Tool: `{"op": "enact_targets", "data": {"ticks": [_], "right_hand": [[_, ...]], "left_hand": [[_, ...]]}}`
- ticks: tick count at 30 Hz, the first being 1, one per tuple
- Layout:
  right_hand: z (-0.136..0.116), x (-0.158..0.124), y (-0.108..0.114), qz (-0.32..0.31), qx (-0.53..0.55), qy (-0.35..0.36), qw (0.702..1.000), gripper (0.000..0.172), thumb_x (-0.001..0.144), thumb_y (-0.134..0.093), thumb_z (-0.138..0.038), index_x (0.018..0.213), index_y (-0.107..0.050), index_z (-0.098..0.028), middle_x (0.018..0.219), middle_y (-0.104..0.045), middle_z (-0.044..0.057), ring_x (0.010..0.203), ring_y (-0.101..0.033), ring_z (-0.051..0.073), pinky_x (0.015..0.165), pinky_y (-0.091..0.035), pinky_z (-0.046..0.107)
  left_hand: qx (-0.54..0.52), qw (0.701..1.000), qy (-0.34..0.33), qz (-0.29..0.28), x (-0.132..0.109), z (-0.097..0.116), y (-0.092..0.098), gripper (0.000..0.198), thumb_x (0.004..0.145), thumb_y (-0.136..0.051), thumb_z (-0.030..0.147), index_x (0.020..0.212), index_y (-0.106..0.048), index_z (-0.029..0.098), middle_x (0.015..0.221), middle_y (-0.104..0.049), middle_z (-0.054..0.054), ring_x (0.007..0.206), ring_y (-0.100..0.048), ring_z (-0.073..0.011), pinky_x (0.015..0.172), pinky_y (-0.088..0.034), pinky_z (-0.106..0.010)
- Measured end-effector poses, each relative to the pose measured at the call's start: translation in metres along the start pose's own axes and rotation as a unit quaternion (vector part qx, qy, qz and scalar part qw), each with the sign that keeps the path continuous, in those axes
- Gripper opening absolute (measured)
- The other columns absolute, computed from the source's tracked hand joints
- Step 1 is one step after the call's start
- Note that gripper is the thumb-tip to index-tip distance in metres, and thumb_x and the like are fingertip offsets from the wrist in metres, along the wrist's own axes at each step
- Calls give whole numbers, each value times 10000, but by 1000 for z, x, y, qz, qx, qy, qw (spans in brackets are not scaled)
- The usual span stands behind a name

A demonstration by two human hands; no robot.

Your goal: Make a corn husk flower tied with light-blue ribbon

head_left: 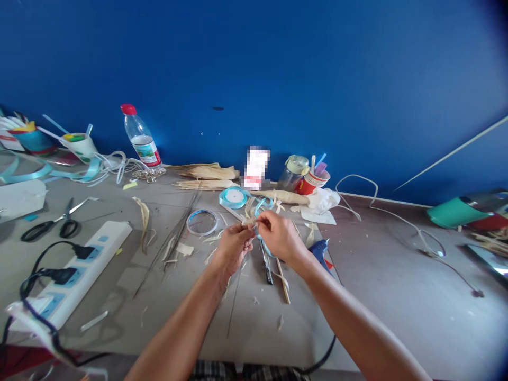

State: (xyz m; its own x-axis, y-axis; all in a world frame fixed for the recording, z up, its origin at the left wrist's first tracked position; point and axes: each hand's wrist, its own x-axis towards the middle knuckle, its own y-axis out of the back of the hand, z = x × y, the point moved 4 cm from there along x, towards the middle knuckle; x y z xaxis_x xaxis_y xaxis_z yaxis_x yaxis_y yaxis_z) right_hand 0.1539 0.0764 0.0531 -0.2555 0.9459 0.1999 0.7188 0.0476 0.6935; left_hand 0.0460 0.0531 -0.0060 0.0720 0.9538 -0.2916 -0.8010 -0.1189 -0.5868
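Observation:
My left hand (235, 244) is closed in a pinch on a small pale piece of dried husk (248, 221). Against it, my right hand (275, 234) presses its thumb and fingers together at the same piece; the fingertips hide most of it. A light blue ribbon (266, 203) loops just behind the right hand. Beyond the hands sits a ribbon roll (233, 197), with a tape ring (202, 223) to its left. Under the hands lie a utility knife (266, 264) and a thin wooden stick (283, 286). A blue glue gun (318, 251) rests beside the right forearm.
At left are a power strip (97, 248) with plugged cables, scissors (65, 219) and a water bottle (142, 138). Thin wires (177, 227) and husk scraps are scattered centrally. Dried husks (206, 172), a jar (293, 172) and a red cup (311, 182) stand along the blue wall.

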Motion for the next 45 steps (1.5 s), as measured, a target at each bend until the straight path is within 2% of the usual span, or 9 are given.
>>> {"op": "enact_targets", "data": {"ticks": [5, 10, 13, 19, 29, 35, 38, 43, 45], "right_hand": [[4, 1, 5, -10, 255, -65, 965, 121, 773, -512, -295, 788, -529, -177, 503, -482, -59, 423, -398, 73, 437, -309, 210], [-1, -1, -1, -29, 372, -101, 922, 163, 698, -582, -238, 828, -513, -168, 626, -597, -32, 417, -456, 56, 439, -338, 213], [0, -2, -5, -54, 415, -127, 900, 296, 655, -634, -233, 926, -545, -152, 639, -605, -29, 424, -454, 52, 452, -340, 217], [11, -1, -5, -68, 465, -151, 869, 173, 628, -685, -235, 704, -556, -150, 643, -606, -14, 404, -368, 23, 423, -228, 210], [27, 2, -23, -80, 576, -170, 795, 199, 602, -736, -189, 659, -548, -156, 619, -548, -38, 411, -377, 21, 426, -230, 204], [39, 2, -32, -104, 563, -184, 799, 222, 596, -738, -226, 653, -538, -148, 595, -576, -17, 398, -380, 25, 405, -215, 197], [42, 3, -34, -101, 542, -181, 814, 218, 601, -726, -254, 661, -544, -149, 624, -591, -9, 401, -372, 28, 404, -211, 201], [44, 6, -33, -46, 438, -135, 887, 176, 645, -679, -287, 642, -551, -167, 504, -433, -67, 445, -320, 52, 442, -236, 209], [45, 6, -34, -31, 374, -114, 920, 153, 674, -651, -303, 670, -571, -173, 528, -438, -60, 486, -341, 68, 468, -267, 212]], "left_hand": [[5, 1000, 10, 13, 0, -1, 2, 111, 544, -657, 120, 615, -573, 106, 528, -515, 11, 400, -311, -10, 433, -199, -190], [-7, 1000, 11, 9, 0, -1, 1, 112, 555, -667, 116, 621, -578, 104, 525, -512, 16, 403, -313, -8, 436, -212, -186], [-29, 999, 14, 2, 0, -1, 2, 122, 559, -675, 111, 634, -580, 101, 519, -506, 23, 404, -320, -8, 437, -220, -183], [-45, 999, 26, 5, 1, -2, 2, 134, 566, -685, 118, 639, -575, 93, 487, -491, 27, 388, -315, -5, 426, -222, -173], [-38, 998, 33, 32, 6, -3, 6, 166, 544, -688, 101, 649, -560, 106, 487, -485, 35, 387, -322, -8, 409, -228, -162], [-37, 998, 37, 32, 7, -5, 4, 155, 530, -681, 88, 619, -555, 105, 496, -478, 39, 382, -306, -3, 398, -233, -162], [-34, 998, 41, 42, 7, -5, 3, 151, 530, -675, 82, 622, -557, 101, 493, -472, 41, 381, -307, -1, 396, -229, -158], [-29, 997, 42, 56, 8, -4, 6, 156, 532, -671, 84, 626, -549, 105, 486, -479, 33, 372, -298, -4, 395, -222, -164], [-27, 997, 43, 58, 9, -5, 7, 164, 529, -677, 87, 629, -548, 106, 493, -484, 28, 374, -299, -5, 395, -218, -166]]}}
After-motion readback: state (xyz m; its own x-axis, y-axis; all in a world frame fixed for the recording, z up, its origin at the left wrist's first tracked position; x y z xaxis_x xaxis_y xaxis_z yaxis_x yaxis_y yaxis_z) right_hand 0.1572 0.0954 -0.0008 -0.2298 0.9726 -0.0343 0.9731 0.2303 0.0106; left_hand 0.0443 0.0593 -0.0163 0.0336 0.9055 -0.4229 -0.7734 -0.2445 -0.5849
